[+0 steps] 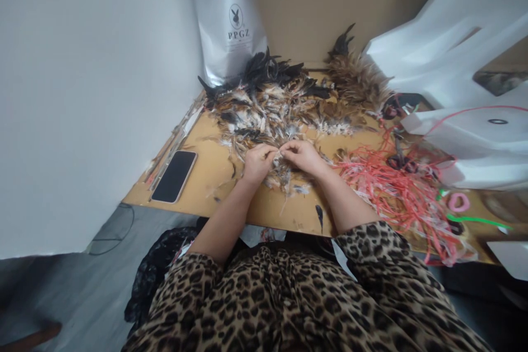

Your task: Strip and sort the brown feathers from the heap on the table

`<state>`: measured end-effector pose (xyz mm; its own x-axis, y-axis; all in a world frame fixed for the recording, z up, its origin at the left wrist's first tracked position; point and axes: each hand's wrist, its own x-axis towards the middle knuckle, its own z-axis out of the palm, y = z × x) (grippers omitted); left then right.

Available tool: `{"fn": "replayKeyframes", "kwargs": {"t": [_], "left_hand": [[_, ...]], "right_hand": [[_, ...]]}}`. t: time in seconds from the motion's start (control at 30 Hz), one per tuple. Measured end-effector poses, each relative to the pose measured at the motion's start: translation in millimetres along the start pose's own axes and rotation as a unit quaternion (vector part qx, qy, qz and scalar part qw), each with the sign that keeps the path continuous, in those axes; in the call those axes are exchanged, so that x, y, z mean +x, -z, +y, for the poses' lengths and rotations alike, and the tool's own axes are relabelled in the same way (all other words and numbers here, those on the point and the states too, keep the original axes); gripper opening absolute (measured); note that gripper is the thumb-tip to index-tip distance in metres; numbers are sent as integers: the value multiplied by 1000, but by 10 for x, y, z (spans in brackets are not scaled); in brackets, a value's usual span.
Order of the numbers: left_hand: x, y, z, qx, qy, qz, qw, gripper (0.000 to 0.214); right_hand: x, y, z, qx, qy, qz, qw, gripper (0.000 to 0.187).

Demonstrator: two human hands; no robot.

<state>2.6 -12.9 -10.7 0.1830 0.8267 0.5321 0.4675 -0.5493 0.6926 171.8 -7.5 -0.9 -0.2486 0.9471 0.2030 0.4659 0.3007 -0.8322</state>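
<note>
My left hand (258, 160) and my right hand (304, 155) meet over the near edge of a big heap of brown, white and black feathers (280, 104) on a wooden table (214, 176). Both hands are closed in a pinch on a small bunch of feathers (279, 153) held between them. More loose feathers lie under my wrists. My leopard-print sleeves and lap fill the bottom of the view.
A black phone (174, 176) lies at the table's left edge. A tangle of red strings (396, 187) covers the right side, with green string (474, 220) and a pink ring (458, 202). A silver bag (229, 16) stands at the back; white bags (466, 66) on the right.
</note>
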Motion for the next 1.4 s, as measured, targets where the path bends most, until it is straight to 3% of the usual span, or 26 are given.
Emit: {"fn": "replayKeyframes", "kwargs": {"t": [0.4, 0.63, 0.83, 1.03, 1.17, 1.3, 1.4], "left_hand": [[12, 36, -30, 7, 36, -6, 999, 13], [31, 18, -40, -116, 139, -22, 983, 9], [83, 19, 51, -305, 291, -34, 906, 14], [99, 78, 95, -444, 350, -112, 817, 37], [81, 68, 93, -484, 351, -143, 788, 32], [83, 60, 100, -481, 339, -93, 803, 31], [102, 50, 118, -415, 305, -42, 856, 30]], "right_hand": [[-16, 44, -34, -153, 102, 95, 978, 9], [-19, 50, 6, -159, 112, 100, 976, 10], [-27, 26, 26, -123, 116, 143, 975, 8], [-121, -13, -108, -39, 138, 210, 967, 9], [-156, -27, -215, -46, 203, 205, 956, 9], [-160, -47, -255, -46, 221, 172, 959, 7], [-149, -57, -260, -6, 171, 172, 970, 7]]}}
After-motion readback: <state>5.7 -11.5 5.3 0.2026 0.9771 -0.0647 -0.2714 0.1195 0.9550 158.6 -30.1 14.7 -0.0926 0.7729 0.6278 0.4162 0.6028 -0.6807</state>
